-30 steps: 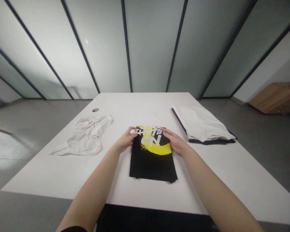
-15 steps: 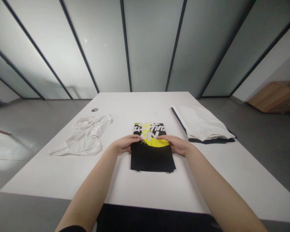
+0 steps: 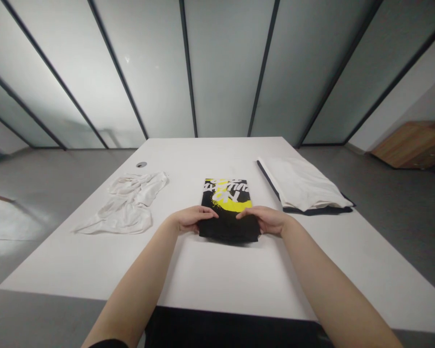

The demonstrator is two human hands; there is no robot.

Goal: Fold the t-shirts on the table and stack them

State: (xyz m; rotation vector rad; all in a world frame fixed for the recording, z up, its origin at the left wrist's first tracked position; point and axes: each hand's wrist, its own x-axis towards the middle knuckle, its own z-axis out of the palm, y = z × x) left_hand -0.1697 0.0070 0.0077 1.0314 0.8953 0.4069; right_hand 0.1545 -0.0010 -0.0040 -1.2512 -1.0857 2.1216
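Note:
A black folded T-shirt (image 3: 229, 224) with a yellow and white print is in the middle of the white table. My left hand (image 3: 195, 218) grips its left edge, thumb on top and the other fingers partly hidden beneath. On the opposite edge my right hand (image 3: 264, 219) holds it the same way. The shirt's near edge looks slightly raised off the tabletop, with a shadow under it. A crumpled white garment (image 3: 128, 208) lies left of my left hand. To the right of my right hand, a folded white garment (image 3: 300, 183) rests on a dark one.
The white table (image 3: 217, 285) has a round cable hole (image 3: 141, 165) near its far left. Frosted glass panels (image 3: 224, 72) with dark frames stand beyond the far edge. A wooden cabinet (image 3: 413, 145) is on the floor at the right.
The black T-shirt has shifted slightly away from me and its near edge has lifted. Both hands now hold it closer to that near edge. The white garments have stayed put.

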